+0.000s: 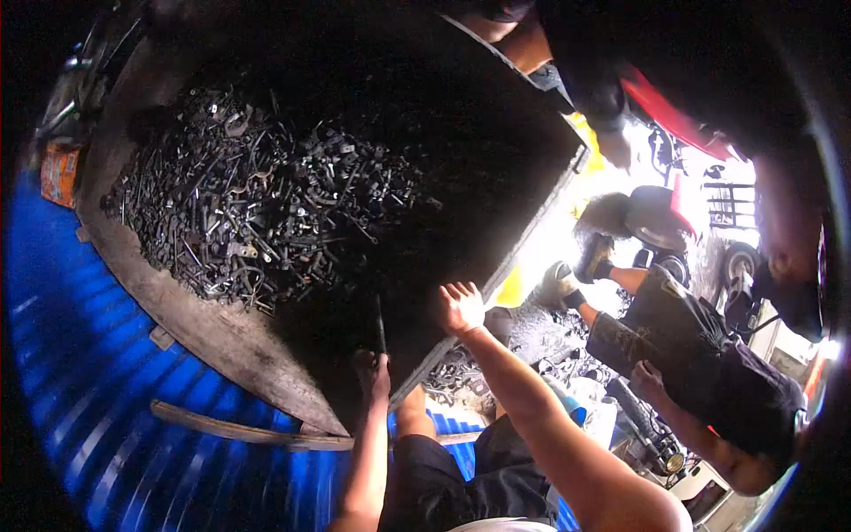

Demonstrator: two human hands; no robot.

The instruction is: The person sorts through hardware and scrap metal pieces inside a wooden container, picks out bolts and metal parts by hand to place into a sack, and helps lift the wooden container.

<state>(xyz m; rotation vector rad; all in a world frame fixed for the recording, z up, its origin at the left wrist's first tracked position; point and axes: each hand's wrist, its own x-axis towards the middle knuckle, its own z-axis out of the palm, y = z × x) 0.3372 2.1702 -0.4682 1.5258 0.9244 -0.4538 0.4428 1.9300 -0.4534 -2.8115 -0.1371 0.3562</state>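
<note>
My left hand [375, 374] is closed around a dark, rod-like tool [381, 324] that points away from me over the dark tabletop. Near the table's right edge, my right hand [461, 309] rests with its fingers spread and nothing in them. A heap of small metal parts [257, 204], with bolts and brackets among them, covers the left and middle of the worn table [204, 332]. Deep shadow hides much of the surface beyond my hands.
Blue corrugated sheeting [115, 381] and a wooden strip [222, 427] lie at the left and front. An orange packet [60, 173] is at far left. Another person [674, 337] in dark clothes is at the right, near scattered metal parts [550, 341] and a wheel [737, 264].
</note>
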